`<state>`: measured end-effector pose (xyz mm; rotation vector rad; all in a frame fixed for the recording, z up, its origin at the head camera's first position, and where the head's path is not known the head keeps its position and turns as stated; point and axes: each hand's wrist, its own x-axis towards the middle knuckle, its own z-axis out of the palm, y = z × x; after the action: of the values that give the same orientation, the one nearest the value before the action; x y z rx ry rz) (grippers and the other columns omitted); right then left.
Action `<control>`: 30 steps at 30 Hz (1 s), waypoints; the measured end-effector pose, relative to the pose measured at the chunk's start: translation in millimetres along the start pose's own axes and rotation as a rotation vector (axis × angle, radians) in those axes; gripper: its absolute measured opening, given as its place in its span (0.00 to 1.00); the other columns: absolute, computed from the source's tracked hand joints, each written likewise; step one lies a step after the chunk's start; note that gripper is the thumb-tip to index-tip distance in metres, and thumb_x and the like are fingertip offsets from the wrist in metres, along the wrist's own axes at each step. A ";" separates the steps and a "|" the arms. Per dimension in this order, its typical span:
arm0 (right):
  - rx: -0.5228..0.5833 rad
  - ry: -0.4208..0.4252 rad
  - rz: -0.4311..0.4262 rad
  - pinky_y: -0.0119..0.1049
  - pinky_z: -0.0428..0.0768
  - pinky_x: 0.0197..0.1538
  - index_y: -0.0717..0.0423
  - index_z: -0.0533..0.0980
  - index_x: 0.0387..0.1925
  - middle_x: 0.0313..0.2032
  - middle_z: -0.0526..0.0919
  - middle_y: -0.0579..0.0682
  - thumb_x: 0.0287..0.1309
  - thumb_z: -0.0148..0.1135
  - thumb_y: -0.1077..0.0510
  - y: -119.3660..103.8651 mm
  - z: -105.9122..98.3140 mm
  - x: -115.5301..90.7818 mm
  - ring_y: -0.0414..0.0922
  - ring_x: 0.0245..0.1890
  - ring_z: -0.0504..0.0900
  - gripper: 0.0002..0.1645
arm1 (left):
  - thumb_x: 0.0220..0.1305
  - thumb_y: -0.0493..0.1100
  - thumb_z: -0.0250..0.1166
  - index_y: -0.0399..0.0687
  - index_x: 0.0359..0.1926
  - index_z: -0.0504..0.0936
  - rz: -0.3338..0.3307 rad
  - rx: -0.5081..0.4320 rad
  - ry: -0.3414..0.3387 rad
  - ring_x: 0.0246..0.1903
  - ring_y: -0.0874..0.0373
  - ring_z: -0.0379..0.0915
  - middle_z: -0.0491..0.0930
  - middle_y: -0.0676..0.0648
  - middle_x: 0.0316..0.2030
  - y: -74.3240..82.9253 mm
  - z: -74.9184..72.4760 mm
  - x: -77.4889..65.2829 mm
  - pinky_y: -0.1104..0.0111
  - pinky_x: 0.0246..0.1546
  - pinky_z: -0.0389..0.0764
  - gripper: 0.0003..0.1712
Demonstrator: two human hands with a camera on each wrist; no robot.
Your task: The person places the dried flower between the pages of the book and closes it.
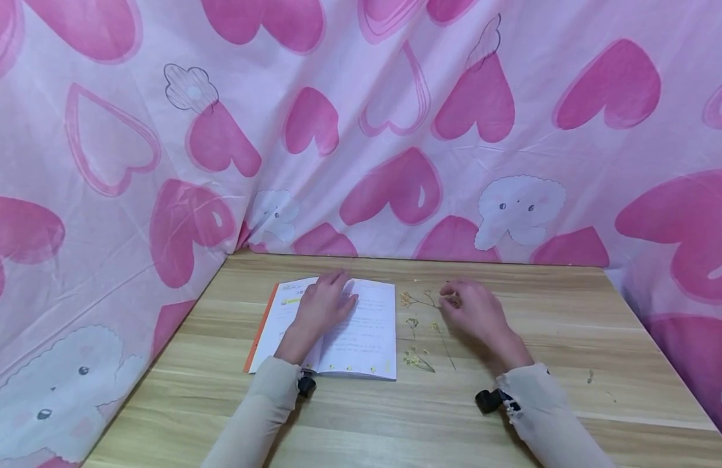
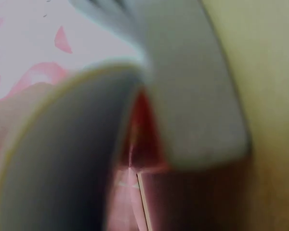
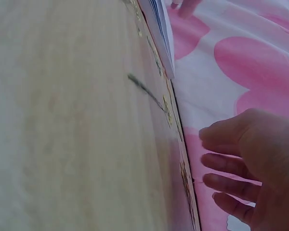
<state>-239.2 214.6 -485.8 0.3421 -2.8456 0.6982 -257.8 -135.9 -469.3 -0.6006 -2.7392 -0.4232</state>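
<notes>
An open book with printed white pages and an orange left edge lies on the table. My left hand is over its upper middle, fingers extended toward the top of the pages. Whether it presses on the paper cannot be told. To the book's right lie several dried flower sprigs, with small yellowish heads and thin stems. My right hand hovers at the upper sprig, partly covering it. In the right wrist view, thumb and loosely bent fingers stand apart with nothing visible between them.
The wooden table meets a pink heart-patterned cloth at the back and sides. Tiny plant bits lie on the table's right part. Blurred close shapes fill most of the left wrist view.
</notes>
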 end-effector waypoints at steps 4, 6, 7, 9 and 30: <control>-0.025 -0.022 -0.020 0.51 0.87 0.49 0.49 0.88 0.44 0.45 0.89 0.49 0.65 0.75 0.52 -2.1 0.9 0.0 0.48 0.45 0.87 0.08 | 0.70 0.52 0.73 0.45 0.65 0.83 -0.003 -0.011 -0.021 0.65 0.38 0.81 0.83 0.37 0.65 -1.6 0.8 -5.3 0.39 0.56 0.85 0.28; -0.042 -0.031 -0.022 0.49 0.87 0.48 0.49 0.89 0.41 0.43 0.88 0.48 0.64 0.76 0.52 -3.6 1.4 0.0 0.48 0.43 0.86 0.08 | 0.70 0.54 0.73 0.46 0.65 0.82 -0.017 -0.012 -0.057 0.66 0.38 0.80 0.83 0.37 0.66 -2.0 0.6 -7.1 0.38 0.58 0.84 0.28; -0.048 -0.035 -0.020 0.49 0.87 0.47 0.50 0.89 0.40 0.43 0.88 0.48 0.63 0.77 0.52 -4.4 1.6 0.0 0.47 0.43 0.86 0.07 | 0.70 0.54 0.73 0.47 0.66 0.82 -0.026 -0.016 -0.080 0.67 0.38 0.79 0.83 0.37 0.66 -2.2 0.4 -7.9 0.38 0.60 0.83 0.29; -0.060 -0.041 -0.018 0.48 0.86 0.45 0.50 0.89 0.38 0.40 0.88 0.47 0.63 0.78 0.52 -5.5 2.1 0.1 0.46 0.40 0.85 0.07 | 0.71 0.56 0.72 0.47 0.67 0.82 -0.044 -0.020 -0.130 0.70 0.37 0.76 0.81 0.37 0.68 -2.8 0.0 -9.4 0.37 0.64 0.80 0.30; -0.035 -0.037 0.034 0.46 0.84 0.39 0.51 0.87 0.37 0.37 0.88 0.48 0.64 0.68 0.57 -15.0 4.2 2.9 0.46 0.36 0.85 0.05 | 0.68 0.63 0.74 0.43 0.65 0.82 -0.038 -0.020 -0.197 0.69 0.39 0.77 0.81 0.38 0.67 -13.7 1.2 -15.5 0.41 0.65 0.80 0.36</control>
<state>-238.5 199.2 -482.3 0.3050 -2.9013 0.6549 -250.7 -153.0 -478.8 -0.6266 -2.9403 -0.4219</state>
